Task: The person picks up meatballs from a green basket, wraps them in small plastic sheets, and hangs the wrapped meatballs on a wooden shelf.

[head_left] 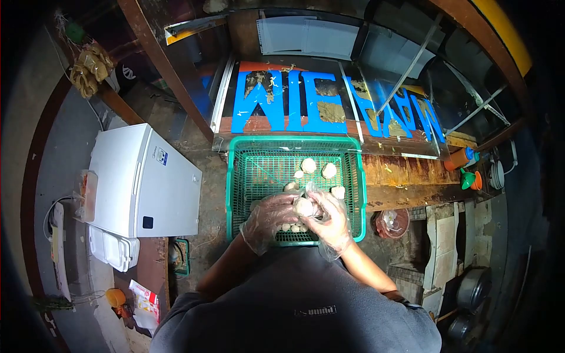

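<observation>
Both of my hands wear clear plastic gloves and meet over a green plastic crate. Between their fingers is a pale, lumpy ball, dough-like in look. My left hand curls around its left side, and my right hand cups it from the right. Larger pale balls lie on the crate's mesh floor beyond my fingers. Several small pale balls sit close together below my hands, partly covered by them.
A white chest freezer stands at left, with white foam boxes beside it. Behind the crate is a glass case with blue lettering. A wooden bench and a reddish tub are at right, pots lower right.
</observation>
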A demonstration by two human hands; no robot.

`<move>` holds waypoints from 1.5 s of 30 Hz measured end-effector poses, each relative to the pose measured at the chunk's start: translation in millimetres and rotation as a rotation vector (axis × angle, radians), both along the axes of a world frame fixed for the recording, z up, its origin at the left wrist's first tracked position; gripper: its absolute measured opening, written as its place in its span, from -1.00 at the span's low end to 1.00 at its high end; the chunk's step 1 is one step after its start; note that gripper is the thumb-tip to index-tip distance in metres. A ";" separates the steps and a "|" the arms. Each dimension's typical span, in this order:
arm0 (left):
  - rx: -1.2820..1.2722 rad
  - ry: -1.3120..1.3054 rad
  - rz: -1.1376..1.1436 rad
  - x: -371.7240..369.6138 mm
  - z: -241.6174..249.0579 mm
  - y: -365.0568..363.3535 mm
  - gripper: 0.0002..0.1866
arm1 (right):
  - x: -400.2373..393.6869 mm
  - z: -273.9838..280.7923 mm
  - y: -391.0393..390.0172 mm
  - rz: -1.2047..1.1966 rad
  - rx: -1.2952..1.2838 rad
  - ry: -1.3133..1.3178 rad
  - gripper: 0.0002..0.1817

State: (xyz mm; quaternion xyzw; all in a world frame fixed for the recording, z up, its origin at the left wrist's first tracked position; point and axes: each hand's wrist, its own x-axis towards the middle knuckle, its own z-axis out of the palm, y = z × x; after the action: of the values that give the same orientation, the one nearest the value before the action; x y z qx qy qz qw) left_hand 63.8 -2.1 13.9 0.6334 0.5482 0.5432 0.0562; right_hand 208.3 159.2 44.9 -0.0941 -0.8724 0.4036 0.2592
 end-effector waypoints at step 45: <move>-0.183 -0.327 -0.008 2.8 -32.1 -5.9 -0.58 | -0.7 -23.6 -0.4 0.117 -1.079 -0.140 -0.66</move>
State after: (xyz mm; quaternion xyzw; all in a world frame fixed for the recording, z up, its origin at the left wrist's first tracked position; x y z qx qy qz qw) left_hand 66.7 -8.0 -18.2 0.5309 0.5765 0.5867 0.2042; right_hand 207.6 158.8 21.3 -0.1919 -0.5604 0.8003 0.0926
